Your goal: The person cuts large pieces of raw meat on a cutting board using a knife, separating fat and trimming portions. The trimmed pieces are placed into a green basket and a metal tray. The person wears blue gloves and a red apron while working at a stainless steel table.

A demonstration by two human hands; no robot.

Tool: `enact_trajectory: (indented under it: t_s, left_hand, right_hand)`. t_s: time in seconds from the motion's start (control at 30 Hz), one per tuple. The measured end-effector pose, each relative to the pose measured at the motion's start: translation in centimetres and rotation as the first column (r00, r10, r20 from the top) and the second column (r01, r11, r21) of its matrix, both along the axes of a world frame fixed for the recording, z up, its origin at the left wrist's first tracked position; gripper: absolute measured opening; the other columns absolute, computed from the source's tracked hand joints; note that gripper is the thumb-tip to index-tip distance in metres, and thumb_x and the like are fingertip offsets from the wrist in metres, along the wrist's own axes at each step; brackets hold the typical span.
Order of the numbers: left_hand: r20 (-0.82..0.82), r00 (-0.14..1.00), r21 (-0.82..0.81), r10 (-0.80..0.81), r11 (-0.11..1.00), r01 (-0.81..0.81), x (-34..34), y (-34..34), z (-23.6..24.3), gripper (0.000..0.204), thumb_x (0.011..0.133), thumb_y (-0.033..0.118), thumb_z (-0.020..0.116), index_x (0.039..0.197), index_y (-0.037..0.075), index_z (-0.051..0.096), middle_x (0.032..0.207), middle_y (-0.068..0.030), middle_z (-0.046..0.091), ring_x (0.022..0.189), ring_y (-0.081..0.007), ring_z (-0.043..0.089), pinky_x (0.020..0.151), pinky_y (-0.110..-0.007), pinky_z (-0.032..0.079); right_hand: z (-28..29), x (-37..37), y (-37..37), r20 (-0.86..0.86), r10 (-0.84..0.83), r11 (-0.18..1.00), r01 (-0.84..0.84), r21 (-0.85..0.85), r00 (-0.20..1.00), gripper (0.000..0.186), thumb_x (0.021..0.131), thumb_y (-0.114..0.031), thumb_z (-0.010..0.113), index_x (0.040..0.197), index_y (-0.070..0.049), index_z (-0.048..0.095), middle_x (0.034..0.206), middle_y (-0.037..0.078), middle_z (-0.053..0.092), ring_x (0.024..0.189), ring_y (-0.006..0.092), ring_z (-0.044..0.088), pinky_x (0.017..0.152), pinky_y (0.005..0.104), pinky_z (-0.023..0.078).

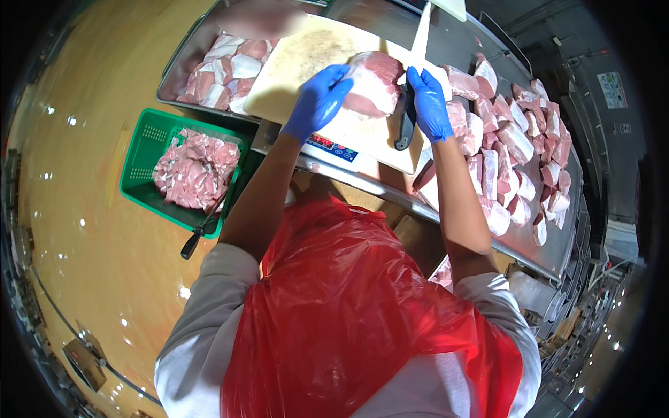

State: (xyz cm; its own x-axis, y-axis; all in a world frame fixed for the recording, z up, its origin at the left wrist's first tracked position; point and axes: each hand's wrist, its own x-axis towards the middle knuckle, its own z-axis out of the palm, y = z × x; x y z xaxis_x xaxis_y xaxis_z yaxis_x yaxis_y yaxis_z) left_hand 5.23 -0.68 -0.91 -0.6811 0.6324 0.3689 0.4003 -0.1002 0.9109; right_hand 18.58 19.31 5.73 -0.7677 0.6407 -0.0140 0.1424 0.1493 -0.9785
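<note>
A large piece of raw pork [376, 87] with a white fat side lies on the cream cutting board [296, 76]. My left hand [319, 101], in a blue glove, grips its left edge with fingers and thumb. My right hand [430, 104], also blue-gloved, is closed at the front end of a knife's black handle [405, 124], just right of the pork. The handle's butt points toward me. A long pale blade [421, 35] reaches away from the hand; part of the grip is hidden.
Many pork pieces [516, 143] cover the steel table to the right. A metal tub [169, 83] of pork stands at the far left; nearer, a green crate [138, 150] holds trimmings, with a black-handled tool [191, 244] at its edge. A scale panel [334, 148] shows below the board.
</note>
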Motion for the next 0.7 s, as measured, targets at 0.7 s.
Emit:
enact_trajectory:
  t_s: [0.7]
  left_hand:
    - [-0.208, 0.927, -0.207, 0.313, 0.912, -0.354, 7.4, -8.9, 2.9, 0.01, 0.089, 0.006, 0.064, 0.097, 0.002, 0.069, 0.091, -0.0162, 0.067, 0.077, -0.0319, 0.069, 0.069, -0.041, 0.055]
  right_hand:
    - [1.3, 7.7, -6.1, 0.633, 0.06, 0.35, -0.611, 0.711, 0.772, 0.023, 0.099, -0.022, 0.057, 0.116, -0.008, 0.057, 0.084, 0.02, 0.068, 0.073, 0.0385, 0.069, 0.061, 0.0488, 0.054]
